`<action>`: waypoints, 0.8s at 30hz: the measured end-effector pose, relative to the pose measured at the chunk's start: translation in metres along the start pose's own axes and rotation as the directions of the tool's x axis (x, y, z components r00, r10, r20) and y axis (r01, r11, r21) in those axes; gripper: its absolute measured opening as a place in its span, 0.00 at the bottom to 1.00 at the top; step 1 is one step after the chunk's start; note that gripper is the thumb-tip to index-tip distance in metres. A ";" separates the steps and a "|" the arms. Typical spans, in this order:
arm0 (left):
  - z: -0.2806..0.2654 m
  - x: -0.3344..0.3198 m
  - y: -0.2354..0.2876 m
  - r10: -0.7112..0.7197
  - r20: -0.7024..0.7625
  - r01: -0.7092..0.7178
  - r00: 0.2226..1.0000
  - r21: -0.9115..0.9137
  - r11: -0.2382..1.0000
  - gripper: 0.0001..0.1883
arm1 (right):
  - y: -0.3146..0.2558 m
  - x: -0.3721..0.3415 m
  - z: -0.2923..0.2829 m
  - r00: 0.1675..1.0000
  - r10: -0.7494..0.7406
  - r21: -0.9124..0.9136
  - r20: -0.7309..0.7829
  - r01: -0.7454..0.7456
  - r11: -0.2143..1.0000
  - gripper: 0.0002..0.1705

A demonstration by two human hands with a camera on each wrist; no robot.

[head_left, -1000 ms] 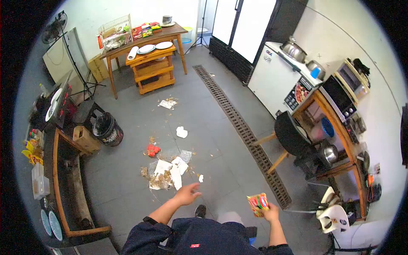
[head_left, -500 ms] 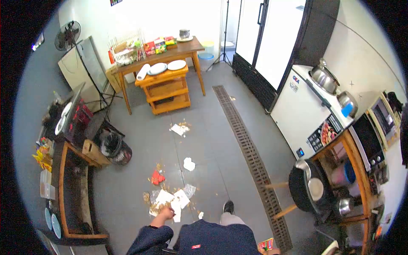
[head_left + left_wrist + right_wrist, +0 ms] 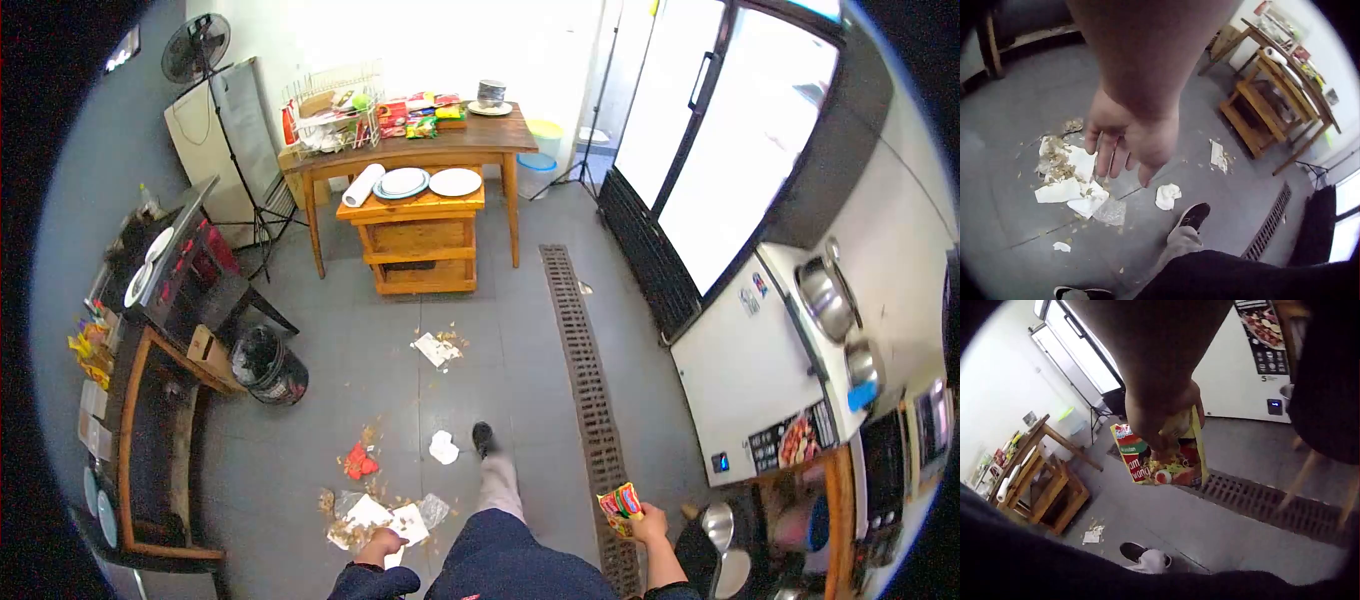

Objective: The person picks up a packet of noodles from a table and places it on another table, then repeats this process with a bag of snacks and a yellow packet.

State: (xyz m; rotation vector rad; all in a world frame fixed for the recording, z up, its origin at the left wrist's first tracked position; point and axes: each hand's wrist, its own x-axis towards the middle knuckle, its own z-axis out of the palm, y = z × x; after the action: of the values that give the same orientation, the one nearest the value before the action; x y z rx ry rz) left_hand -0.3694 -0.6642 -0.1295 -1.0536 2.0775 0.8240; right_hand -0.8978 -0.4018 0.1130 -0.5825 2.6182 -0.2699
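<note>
My right hand grips a colourful instant noodle packet out to the right of my body. In the right wrist view the red, green and yellow packet hangs below the fingers, its front printed with noodles. My left hand holds nothing and hangs low on the left. Its fingers are loosely extended in the left wrist view, above the floor. Past that hand lie white paper sheets strewn with brownish scraps, plus a clear plastic piece.
A red wrapper and crumpled white paper lie on the floor ahead. A black bin stands left. Further off are a small wooden shelf unit and a table with packets. A drain grate runs along the right, beside a white freezer.
I have stepped forward, and the table and shelf unit appear nearer. The noodle packet stays in my right hand. My left hand has swung down lower, still empty.
</note>
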 end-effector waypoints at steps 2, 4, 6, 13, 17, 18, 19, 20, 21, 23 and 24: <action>-0.045 0.008 0.017 -0.150 0.131 0.174 0.980 -0.197 0.965 0.26 | -0.032 0.057 -0.009 0.995 -0.096 -0.082 -0.007 0.095 0.992 0.25; -0.080 0.040 0.012 -0.164 0.052 0.172 0.985 -0.252 0.952 0.26 | -0.077 0.103 -0.028 0.995 -0.097 -0.139 0.003 0.097 0.985 0.25; -0.112 0.083 0.004 -0.125 -0.162 0.095 0.979 -0.179 0.979 0.25 | -0.119 0.144 -0.043 0.999 -0.035 -0.106 0.008 0.036 0.994 0.22; -0.335 0.097 0.041 -0.588 -0.261 0.041 0.765 -0.892 0.449 0.19 | -0.185 0.288 -0.052 0.994 -0.032 -0.112 0.108 0.044 0.993 0.20; -0.328 0.153 -0.012 -0.601 -0.180 -0.105 0.778 -0.982 0.159 0.17 | -0.301 0.322 -0.073 0.997 0.025 -0.027 -0.069 -0.027 0.999 0.19; -0.334 0.156 -0.014 -0.629 -0.189 -0.093 0.754 -0.979 0.184 0.16 | -0.331 0.329 -0.081 0.995 -0.036 -0.011 -0.088 0.036 0.999 0.19; -0.341 0.162 -0.016 -0.653 -0.197 -0.081 0.731 -0.976 0.205 0.15 | -0.362 0.338 -0.090 0.989 -0.097 0.001 -0.111 0.098 0.995 0.18; -0.345 0.166 -0.020 -0.702 -0.168 -0.089 0.692 -0.985 0.149 0.14 | -0.385 0.359 -0.090 0.982 -0.124 -0.020 -0.141 0.123 0.992 0.18; -0.345 0.174 -0.029 -0.746 -0.137 -0.103 0.651 -0.990 0.092 0.13 | -0.408 0.382 -0.090 0.973 -0.154 -0.042 -0.174 0.149 0.988 0.17; -0.368 0.192 -0.030 -0.816 -0.179 -0.212 0.550 -0.975 0.071 0.09 | -0.462 0.431 -0.098 0.925 -0.306 -0.100 -0.224 0.291 0.952 0.18; -0.380 0.194 -0.023 -0.839 -0.250 -0.296 0.484 -0.949 0.112 0.07 | -0.494 0.462 -0.102 0.879 -0.393 -0.091 -0.272 0.383 0.919 0.18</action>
State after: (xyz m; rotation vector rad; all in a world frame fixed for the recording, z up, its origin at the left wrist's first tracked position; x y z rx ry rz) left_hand -0.5410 -1.0495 -0.0632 -3.1518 1.3510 1.7426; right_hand -1.1449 -1.0373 0.1653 -1.1646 2.7607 -0.4642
